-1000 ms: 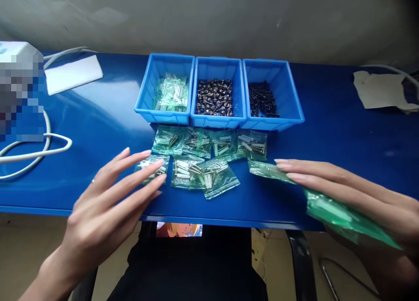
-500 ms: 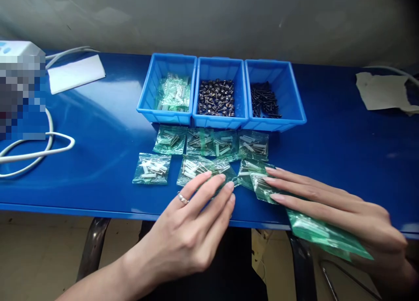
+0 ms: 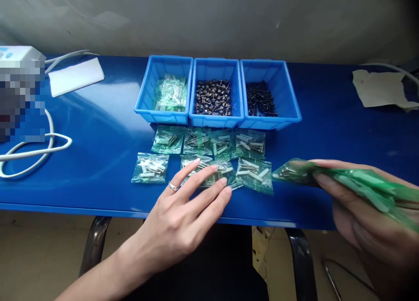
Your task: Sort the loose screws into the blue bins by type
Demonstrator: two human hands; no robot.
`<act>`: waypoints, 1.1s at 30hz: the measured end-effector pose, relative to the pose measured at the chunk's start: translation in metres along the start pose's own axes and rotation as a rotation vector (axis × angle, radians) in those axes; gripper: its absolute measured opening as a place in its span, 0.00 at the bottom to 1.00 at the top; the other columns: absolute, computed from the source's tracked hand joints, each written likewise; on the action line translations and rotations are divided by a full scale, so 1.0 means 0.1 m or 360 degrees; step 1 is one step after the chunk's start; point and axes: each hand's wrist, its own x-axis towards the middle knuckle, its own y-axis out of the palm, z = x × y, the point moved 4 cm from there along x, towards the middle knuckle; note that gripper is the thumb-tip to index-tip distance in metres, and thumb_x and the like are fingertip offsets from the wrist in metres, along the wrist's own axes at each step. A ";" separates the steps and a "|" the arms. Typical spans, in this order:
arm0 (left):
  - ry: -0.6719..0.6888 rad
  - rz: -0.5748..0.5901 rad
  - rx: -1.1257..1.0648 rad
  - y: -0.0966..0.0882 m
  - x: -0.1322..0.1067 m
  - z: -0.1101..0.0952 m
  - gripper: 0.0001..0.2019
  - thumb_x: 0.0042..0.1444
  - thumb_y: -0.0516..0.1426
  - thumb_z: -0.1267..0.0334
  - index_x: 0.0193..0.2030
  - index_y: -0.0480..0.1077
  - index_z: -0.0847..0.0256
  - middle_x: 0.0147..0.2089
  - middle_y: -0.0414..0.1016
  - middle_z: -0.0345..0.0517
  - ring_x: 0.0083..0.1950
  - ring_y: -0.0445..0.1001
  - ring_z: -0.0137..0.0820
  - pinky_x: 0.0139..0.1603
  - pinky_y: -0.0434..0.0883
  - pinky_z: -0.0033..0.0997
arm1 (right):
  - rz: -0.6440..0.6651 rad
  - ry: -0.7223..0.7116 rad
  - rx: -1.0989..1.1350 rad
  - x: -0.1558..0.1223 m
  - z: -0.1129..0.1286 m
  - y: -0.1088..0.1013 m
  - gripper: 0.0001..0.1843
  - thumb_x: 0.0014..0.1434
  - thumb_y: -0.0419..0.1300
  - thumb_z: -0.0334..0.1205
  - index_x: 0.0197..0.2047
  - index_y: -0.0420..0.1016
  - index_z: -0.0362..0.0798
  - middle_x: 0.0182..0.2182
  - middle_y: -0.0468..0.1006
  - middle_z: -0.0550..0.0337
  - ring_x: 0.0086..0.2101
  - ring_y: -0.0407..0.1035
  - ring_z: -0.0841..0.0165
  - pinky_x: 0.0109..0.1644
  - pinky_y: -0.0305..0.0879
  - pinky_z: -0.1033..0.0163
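Note:
My left hand lies open on the blue table, its fingertips resting on a clear green-edged bag of screws and white pegs. My right hand grips a bundle of green plastic bags at the table's right front, with one bag end sticking out to the left. A freshly placed bag lies flat between my hands. Several similar bags form a row behind. Three blue plastic bins stand beyond them: green bags in one, silver-and-dark screws in one, black screws in one.
A white cable loops at the left beside a pixelated device. A white paper sheet lies behind it, and crumpled paper lies at the far right. The table's front edge runs below my hands.
My right hand has moved right and lifted the bag bundle off the table, leaving one bag lying flat. My left hand has barely moved.

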 end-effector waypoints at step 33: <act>-0.0974 -0.0380 -0.1110 -0.37 -0.11 0.33 0.36 0.70 0.67 0.55 0.80 0.60 0.48 0.70 0.77 0.47 0.63 0.84 0.38 0.58 0.88 0.32 | 0.0659 0.0564 0.1005 0.70 0.68 0.79 0.12 0.66 0.73 0.42 0.53 0.87 0.62 0.44 0.87 0.65 0.41 0.84 0.70 0.43 0.83 0.72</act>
